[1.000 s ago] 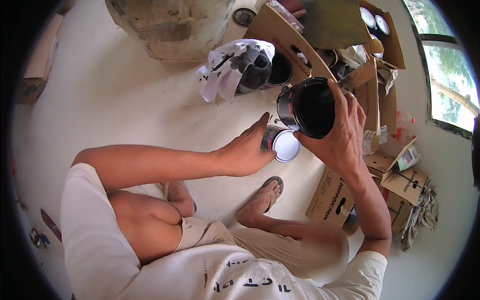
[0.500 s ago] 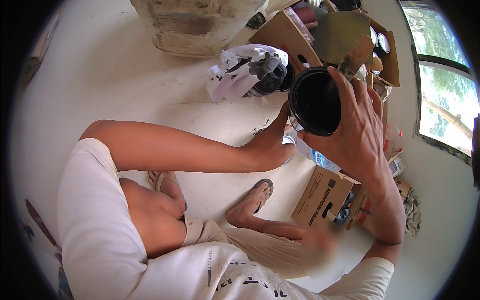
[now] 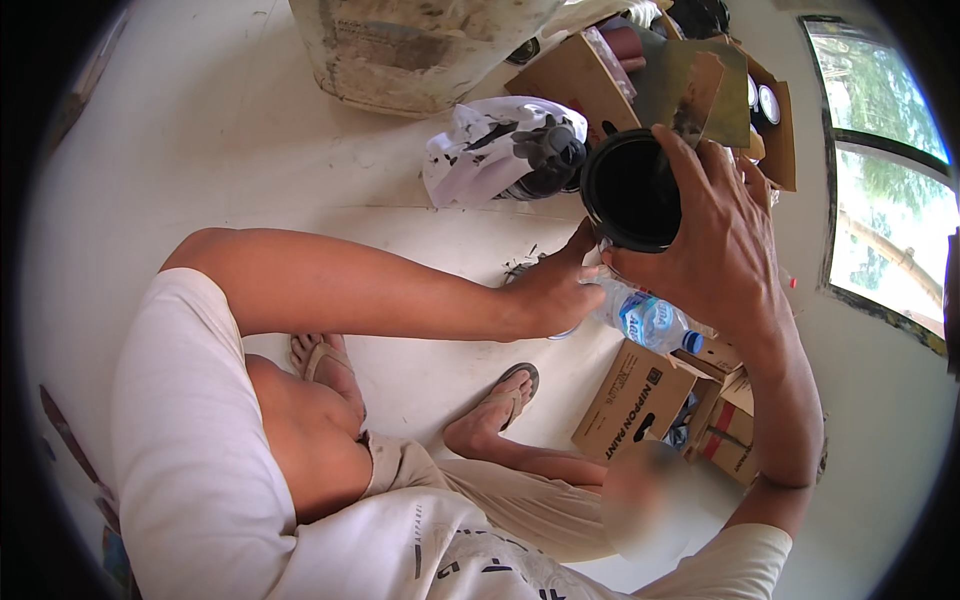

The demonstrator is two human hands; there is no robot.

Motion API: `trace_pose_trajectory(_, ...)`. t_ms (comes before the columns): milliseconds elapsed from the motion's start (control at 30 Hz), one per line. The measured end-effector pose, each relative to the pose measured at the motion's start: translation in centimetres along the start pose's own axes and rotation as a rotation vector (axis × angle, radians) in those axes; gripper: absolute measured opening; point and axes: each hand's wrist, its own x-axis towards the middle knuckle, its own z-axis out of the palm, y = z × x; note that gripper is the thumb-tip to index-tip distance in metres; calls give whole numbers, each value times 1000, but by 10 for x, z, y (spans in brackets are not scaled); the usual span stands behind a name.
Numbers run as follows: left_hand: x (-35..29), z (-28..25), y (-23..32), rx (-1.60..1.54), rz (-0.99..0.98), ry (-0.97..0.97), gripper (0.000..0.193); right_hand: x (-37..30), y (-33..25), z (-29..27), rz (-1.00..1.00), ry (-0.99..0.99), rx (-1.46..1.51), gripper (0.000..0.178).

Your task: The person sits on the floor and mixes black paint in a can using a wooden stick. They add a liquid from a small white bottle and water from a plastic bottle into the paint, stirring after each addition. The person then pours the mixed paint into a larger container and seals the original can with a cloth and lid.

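My right hand [image 3: 715, 225] wraps round the far right side of an open paint can [image 3: 632, 190]. Its mouth faces me, and the inside looks black. Against the can's lower left side rests the thumb of my left hand [image 3: 553, 292]. The other left fingers curl under the can and are partly hidden. Just past the can's upper rim shows a brown flat strip [image 3: 698, 95] with black stains; whether it touches the can I cannot tell. Below the can, between my hands, is a clear plastic bottle [image 3: 648, 316] with a blue cap.
A black-stained white cloth or bag [image 3: 470, 150] lies beside a dark bottle-like container [image 3: 552, 160]. Behind it stands a large smeared tub [image 3: 400, 50]. Cardboard boxes [image 3: 630, 400] and an open box of cans [image 3: 775, 140] line the right side. A person's sandalled foot [image 3: 495, 410] is near.
The can has shifted slightly up in the picture, still in my hands. My left hand has moved a little left. More of the clear bottle shows now, including its blue cap.
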Motion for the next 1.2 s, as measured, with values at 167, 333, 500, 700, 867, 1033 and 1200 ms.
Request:
trace_pose_trajectory(167, -4, -2, 9, -93, -60, -55, 90, 6, 1, 1, -22, 17, -35, 99)
trace_pose_trajectory(333, 1, -2, 0, 10, -9, -38, 85, 10, -1, -3, -26, 0, -58, 99)
trace_pose_trajectory(500, 2, -1, 0, 12, -4, -29, 83, 12, -3, -4, -1, -43, -77, 102)
trace_pose_trajectory(700, -6, -6, 20, -51, -81, -106, 81, 15, -4, -7, -6, -42, -104, 99)
trace_pose_trajectory(867, -2, -2, 14, -50, -36, -93, 78, 16, -5, -11, 2, -61, -108, 98)
trace_pose_trajectory(1033, 2, -2, 5, 3, -60, -100, 73, 18, -7, -12, -11, -56, -114, 97)
trace_pose_trajectory(1200, -1, -1, 5, -10, -44, -72, 70, 19, -9, -13, -9, -78, -115, 98)
